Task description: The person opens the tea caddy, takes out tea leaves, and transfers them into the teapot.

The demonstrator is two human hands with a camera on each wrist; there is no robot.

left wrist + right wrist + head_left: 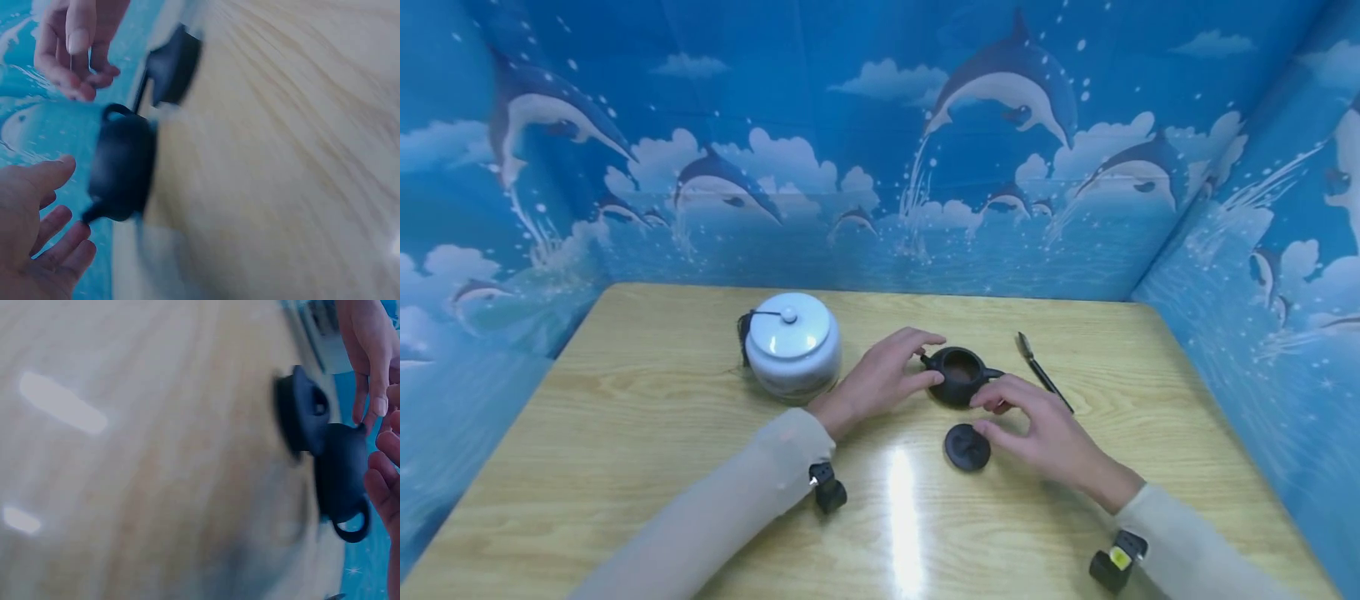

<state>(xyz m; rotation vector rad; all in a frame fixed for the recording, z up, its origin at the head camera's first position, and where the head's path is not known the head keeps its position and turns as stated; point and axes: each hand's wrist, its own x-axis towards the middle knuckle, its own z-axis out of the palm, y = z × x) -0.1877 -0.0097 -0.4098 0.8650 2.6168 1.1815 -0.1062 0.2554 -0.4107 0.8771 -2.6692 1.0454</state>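
Observation:
A small dark teapot (953,395) stands uncovered on the wooden table, its inside brownish. My left hand (887,379) reaches to its spout side, thumb and fingers spread apart around the spout; in the left wrist view the fingers lie close by the spout of the teapot (123,164). On the handle side is my right hand (1048,433), fingers loosely bent with nothing between them. The teapot's round dark lid (967,447) lies in front of the pot, just left of the right thumb. The right wrist view has the lid (307,411) overlapping the teapot (341,472).
A white lidded jar (793,358) with a dark tassel stands left of the teapot, right behind my left forearm. To the right lies a slim black brush-like tool (1047,377). Dolphin-printed cloth (850,242) walls the table (647,400) at the back and sides.

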